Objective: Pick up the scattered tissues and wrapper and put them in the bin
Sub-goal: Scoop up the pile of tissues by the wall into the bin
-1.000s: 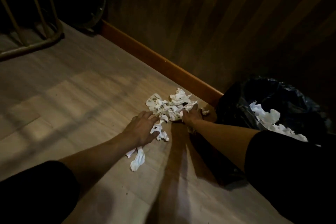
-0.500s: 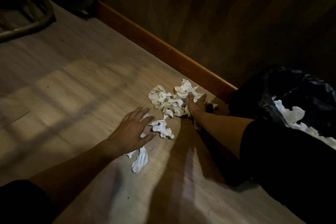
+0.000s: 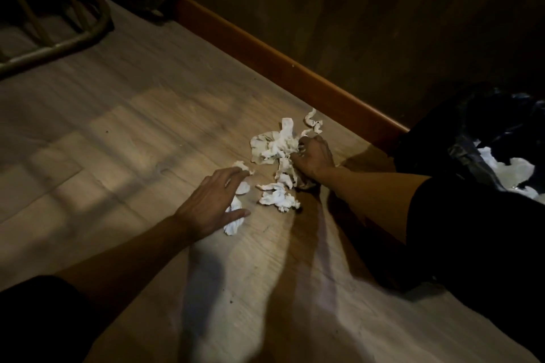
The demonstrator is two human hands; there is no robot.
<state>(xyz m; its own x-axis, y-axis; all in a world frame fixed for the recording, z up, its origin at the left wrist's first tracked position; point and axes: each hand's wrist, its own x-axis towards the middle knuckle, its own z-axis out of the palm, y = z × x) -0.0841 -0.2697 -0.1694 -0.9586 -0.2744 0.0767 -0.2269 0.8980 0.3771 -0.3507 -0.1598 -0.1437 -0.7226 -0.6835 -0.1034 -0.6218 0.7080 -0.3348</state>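
Two hands gathered crumpled tissues on a dim wooden floor beside a bin.

The right hand had its fingers curled into the big tissue pile, gripping it; the fingertips were hidden in the paper. The left hand lay with fingers spread and nearly straight over a long tissue, touching it but not closed. A small clump lay between the hands, and one scrap near the baseboard. The bin, lined with a black bag, stood at the right, cut off by the edge and partly behind the right sleeve; white tissues showed inside. I could not make out any wrapper.
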